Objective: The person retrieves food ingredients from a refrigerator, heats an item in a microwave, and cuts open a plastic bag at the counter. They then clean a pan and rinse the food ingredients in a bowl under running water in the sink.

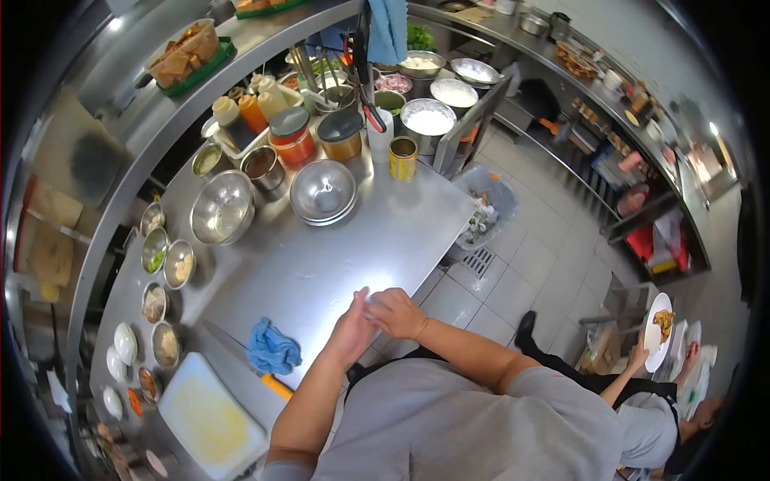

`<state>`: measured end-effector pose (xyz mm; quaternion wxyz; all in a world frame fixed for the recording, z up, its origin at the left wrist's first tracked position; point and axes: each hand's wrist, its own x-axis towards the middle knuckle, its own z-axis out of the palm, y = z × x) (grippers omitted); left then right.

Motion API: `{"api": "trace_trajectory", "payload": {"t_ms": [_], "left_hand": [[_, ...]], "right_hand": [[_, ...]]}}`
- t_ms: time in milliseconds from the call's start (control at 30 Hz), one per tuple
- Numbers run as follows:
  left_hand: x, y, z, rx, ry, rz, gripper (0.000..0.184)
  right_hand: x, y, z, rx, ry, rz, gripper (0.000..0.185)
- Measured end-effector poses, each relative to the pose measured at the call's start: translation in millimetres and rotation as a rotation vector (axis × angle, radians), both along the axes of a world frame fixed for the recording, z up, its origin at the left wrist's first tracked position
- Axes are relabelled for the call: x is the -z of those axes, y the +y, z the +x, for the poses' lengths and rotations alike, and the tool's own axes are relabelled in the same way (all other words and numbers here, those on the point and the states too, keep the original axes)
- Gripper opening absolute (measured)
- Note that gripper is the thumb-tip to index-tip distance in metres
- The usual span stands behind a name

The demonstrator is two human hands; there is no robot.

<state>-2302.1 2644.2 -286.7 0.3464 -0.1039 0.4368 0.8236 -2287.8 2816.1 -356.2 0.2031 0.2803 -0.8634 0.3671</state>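
My left hand and my right hand meet just over the front edge of the steel table. Both hands have curled fingers, touching each other at the tips; whatever may be between them is hidden. Left of my left hand lies a crumpled blue cloth. Beside the cloth rests a knife with a yellow-orange handle, its blade pointing away to the left. A white cutting board with yellowish stains lies farther left. Two stacked steel bowls stand beyond my hands.
A large steel bowl, small ingredient bowls and a yellow can stand on the table. Past its right edge is a lined waste bin on the tiled floor. At right, another person holds a white plate of food.
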Motion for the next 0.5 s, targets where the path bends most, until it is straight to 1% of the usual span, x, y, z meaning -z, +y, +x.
{"api": "trace_trajectory", "payload": {"t_ms": [33,67,100,133,167,233,267,300,333,367,400,433,467,500], "left_hand": [[2.6,7.2,-0.5,-0.023,-0.007,-0.008,0.073],[4.5,13.8,-2.5,0.034,0.173,-0.435,0.076],[7.8,20.9,-2.2,0.107,0.349,-0.863,0.08],[20.4,27.0,3.0,-0.029,0.501,-0.958,0.081],[23.3,29.7,5.2,-0.021,0.49,-0.969,0.081],[25.4,24.1,10.7,-0.083,0.917,-1.544,0.078],[26.6,16.9,14.9,-0.083,0.9,-1.556,0.078],[29.3,6.9,19.9,-0.125,0.856,-1.64,0.077],[32.3,-4.6,27.6,-0.165,0.807,-1.724,0.076],[36.0,-16.2,37.1,-0.169,0.785,-1.741,0.076],[40.7,-27.4,47.2,-0.23,0.679,-1.741,0.076],[43.2,-36.4,56.4,-0.299,0.575,-1.738,0.075],[44.8,-43.8,65.5,-0.338,0.539,-1.738,0.073],[45.5,-45.0,69.5,-0.38,0.504,-1.757,0.073]], "right_hand": [[2.8,10.8,-14.6,-0.035,-0.092,0.096,0.042],[6.1,21.8,-29.1,-0.061,-0.182,0.19,0.04],[10.0,34.0,-41.1,-0.069,-0.19,0.178,0.04],[8.7,46.1,-53.7,-0.058,-0.123,0.256,0.041],[8.5,60.0,-68.7,-0.047,-0.055,0.335,0.042],[16.1,105.1,-110.6,0.103,-0.181,0.516,0.042],[21.1,141.9,-134.4,0.252,-0.145,0.513,0.037],[35.2,183.9,-161.3,0.47,-0.116,0.488,0.028],[-0.7,220.6,-187.5,0.783,-0.659,0.269,0.028],[59.2,286.3,-204.8,0.865,-0.178,0.461,0.031],[58.7,337.7,-210.5,0.867,-0.286,0.145,0.028],[112.7,407.2,-225.7,0.772,-0.243,0.229,0.024],[113.5,441.5,-227.3,0.856,-0.304,0.262,0.025],[118.2,462.7,-234.1,0.947,-0.341,0.093,0.026]]}}
